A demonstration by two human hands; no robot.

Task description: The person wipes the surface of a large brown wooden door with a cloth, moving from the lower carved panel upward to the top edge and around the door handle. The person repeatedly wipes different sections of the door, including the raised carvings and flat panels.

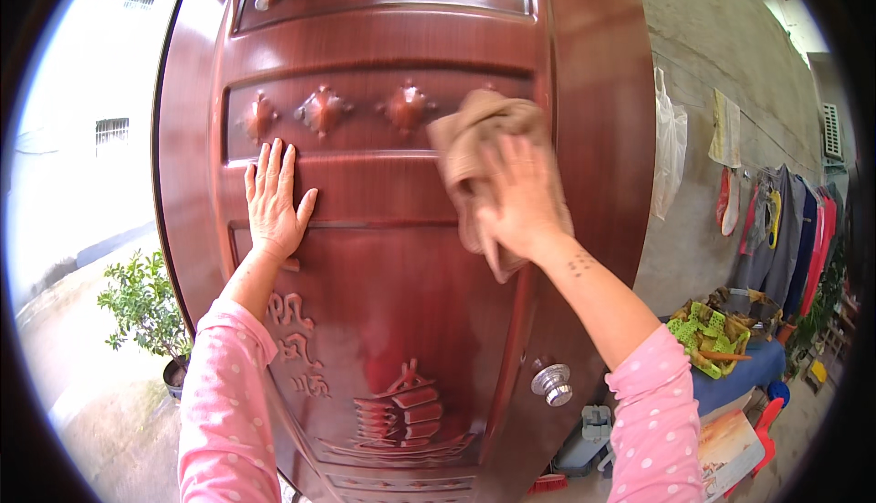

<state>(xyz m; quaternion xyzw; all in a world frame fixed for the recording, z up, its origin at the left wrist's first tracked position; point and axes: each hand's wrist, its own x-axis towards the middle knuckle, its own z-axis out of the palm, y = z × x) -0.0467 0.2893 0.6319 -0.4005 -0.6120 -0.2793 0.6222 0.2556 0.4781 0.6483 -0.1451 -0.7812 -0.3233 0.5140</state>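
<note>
A dark red door (pixel 383 263) with raised panels, studs, embossed characters and a sailing-ship relief fills the middle of the view. Flat against it on the left, just below the row of diamond-shaped studs, lies my left hand (pixel 275 205), fingers a little apart and holding nothing. My right hand (pixel 517 195) presses a brown cloth (pixel 479 127) on the door's upper right panel; hand and cloth are slightly blurred. The cloth covers part of the rightmost diamond stud. A round silver door knob (pixel 551 385) sits lower right, below my right forearm.
Left of the door stands a potted shrub (pixel 145 304). Along the concrete wall (pixel 705 31) on the right hang a white plastic bag (pixel 669 147), a towel (pixel 725 130) and clothes (pixel 787 243). Lower right are a green basket (pixel 708 339), a grey case (pixel 582 438) and a red brush (pixel 547 483).
</note>
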